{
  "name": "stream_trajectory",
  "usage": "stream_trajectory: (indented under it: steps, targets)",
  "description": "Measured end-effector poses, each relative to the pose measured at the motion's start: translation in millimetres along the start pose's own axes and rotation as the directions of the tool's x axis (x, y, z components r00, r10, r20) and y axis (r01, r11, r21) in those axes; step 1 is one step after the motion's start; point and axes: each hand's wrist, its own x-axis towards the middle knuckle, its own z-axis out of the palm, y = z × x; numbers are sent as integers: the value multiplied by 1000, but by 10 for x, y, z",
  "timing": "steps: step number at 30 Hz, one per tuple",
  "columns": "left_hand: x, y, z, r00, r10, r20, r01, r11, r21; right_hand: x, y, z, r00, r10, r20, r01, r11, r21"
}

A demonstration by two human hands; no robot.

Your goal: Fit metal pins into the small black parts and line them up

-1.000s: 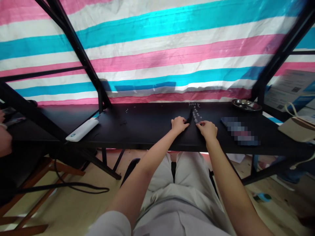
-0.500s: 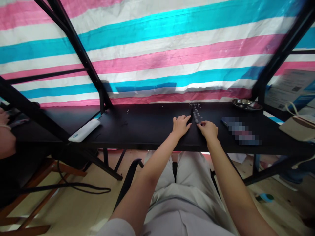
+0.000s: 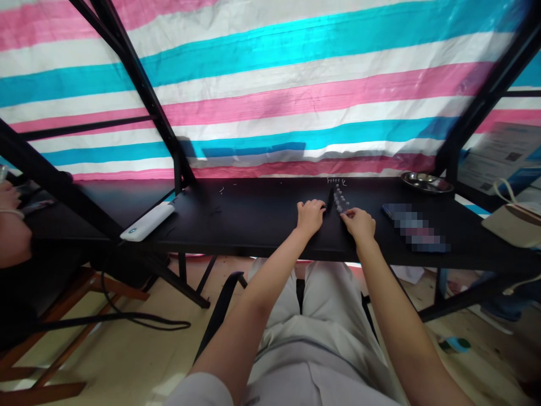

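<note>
My right hand [image 3: 359,223] pinches the near end of a clear strip with small round bumps [image 3: 340,197] between thumb and fingers. The strip lies on the black table, running away from me. Just left of it is a slim dark object [image 3: 330,198], its kind unclear against the black surface. My left hand [image 3: 310,218] rests beside that object with its fingers bent and drawn together. Whatever its fingertips may grip is too small and dark to make out. Small whitish pieces in a row [image 3: 337,181] lie beyond the strip.
A patterned, blurred-out flat item [image 3: 414,228] lies right of my right hand, with a shiny metal dish [image 3: 426,182] behind it. A white oblong device [image 3: 147,222] is at the left by a black frame post [image 3: 163,124]. Another person's arm [image 3: 12,234] shows far left.
My left hand's fingers have drawn in and shifted slightly left from the dark object. My right hand keeps its pinch on the strip's end. The view has tilted slightly.
</note>
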Motion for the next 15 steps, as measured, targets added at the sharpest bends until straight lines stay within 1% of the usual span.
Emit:
stream_trajectory:
  steps: [3,5,7,9,11,12,13,15]
  targets:
    - [10,-5,-13,997,-50,-59,44,993,-111,5,7,4,1000,-8,-6,8,1000,6]
    - [21,-16,-17,987,-112,-119,88,978,-189,9,19,17,1000,-15,-11,15,1000,14]
    - [36,-35,-12,966,-193,-173,144,954,-263,11,32,33,1000,-17,-24,17,999,36]
    - [56,-65,3,938,-279,-205,200,919,-338,8,39,44,999,-15,-51,20,996,87]
    - [82,-112,28,906,-367,-211,257,872,-416,-4,31,39,993,-4,-115,25,983,181]
    - [97,-145,45,889,-410,-206,284,844,-456,-14,21,30,986,1,-167,40,970,241]
    - [115,-187,66,872,-449,-194,307,811,-499,-27,7,19,974,1,-228,70,951,302]
    - [153,-293,110,840,-519,-158,339,729,-594,-61,-28,-8,937,-26,-349,176,897,404]
